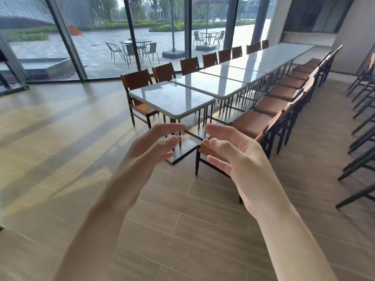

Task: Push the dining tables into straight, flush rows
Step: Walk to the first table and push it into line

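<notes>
Head view shows left hand (pixel 151 147) and right hand (pixel 233 157) spread, holding nothing. Beyond the fingers (pixel 215 128), the nearest counter (pixel 172 98) sits skewed. It looks heavy, stiff, slick-topped; push its near edge.

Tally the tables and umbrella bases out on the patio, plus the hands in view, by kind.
Patio tables: 2
Umbrella bases: 2
Hands: 2
Total: 6
</notes>
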`<state>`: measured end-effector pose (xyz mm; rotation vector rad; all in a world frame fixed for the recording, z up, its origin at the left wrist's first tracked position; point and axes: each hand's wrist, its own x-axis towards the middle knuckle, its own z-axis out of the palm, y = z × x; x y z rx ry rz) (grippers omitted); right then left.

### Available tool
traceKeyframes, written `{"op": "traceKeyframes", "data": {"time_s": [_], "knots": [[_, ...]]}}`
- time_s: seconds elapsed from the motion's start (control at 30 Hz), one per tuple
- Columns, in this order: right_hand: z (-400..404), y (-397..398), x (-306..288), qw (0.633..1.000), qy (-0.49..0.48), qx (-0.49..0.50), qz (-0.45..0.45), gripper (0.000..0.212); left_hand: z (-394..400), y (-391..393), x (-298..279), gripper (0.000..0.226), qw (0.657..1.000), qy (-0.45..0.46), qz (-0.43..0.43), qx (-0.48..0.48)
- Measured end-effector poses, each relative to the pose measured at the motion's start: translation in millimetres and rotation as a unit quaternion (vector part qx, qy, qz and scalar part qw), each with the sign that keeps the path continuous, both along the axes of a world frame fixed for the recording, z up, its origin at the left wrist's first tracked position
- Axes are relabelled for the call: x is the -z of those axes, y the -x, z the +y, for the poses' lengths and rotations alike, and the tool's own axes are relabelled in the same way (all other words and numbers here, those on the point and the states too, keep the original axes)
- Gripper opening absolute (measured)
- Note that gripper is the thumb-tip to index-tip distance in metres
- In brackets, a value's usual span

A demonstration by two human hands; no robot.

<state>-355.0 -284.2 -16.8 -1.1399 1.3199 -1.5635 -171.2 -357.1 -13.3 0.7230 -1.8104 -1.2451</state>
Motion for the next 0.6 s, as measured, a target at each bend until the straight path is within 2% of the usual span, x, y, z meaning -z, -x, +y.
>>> {"op": "traceKeyframes", "data": {"time_s": [0.27,0.6], "knots": [[-41.6,18.9,10.0,1.000,-0.020,-0.011,-0.006,0.024,-32.8,19.6,6.7,0.039,1.000,-0.010,-0.021,-0.012],[-97.2,-1.3,13.5,0.999,-0.037,-0.020,0.003,0.024,-85.6,3.3,15.2,0.039,0.999,-0.026,-0.018,-0.018]]}}
